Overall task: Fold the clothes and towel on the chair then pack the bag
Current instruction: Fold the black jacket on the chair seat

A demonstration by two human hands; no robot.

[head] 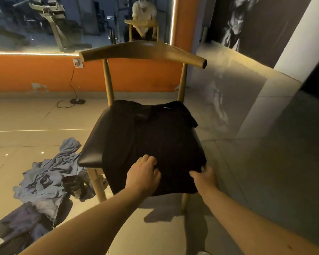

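Wooden chair (92, 144) with a black padded seat at frame centre, back rail toward 12 o'clock. Black garment (155, 129) spread flat over most of the seat; its near edge hangs over the front, and one flap droops off the seat's side at 2 o'clock.

Left hand (144, 173) lies palm down on the garment's near part, fingers loosely spread, pressing the cloth and grasping nothing. Right hand (204, 176) is at the garment's near corner, 4 o'clock of the seat, thumb and fingers pinching the cloth edge.

Floor, 8 o'clock of the chair: crumpled blue-grey cloth heap (44, 179), touching the chair's front leg. A dark cylindrical bottle (72, 184) rests against the heap; contents cannot be told. At 7 o'clock, darker purple-blue fabric (20, 223) adjoins the heap; whether it is the bag, and what it holds, cannot be told.

Wall at 11 o'clock: mirror (44, 24) above an orange band, with a socket (77, 63) and a cable running down to the floor.
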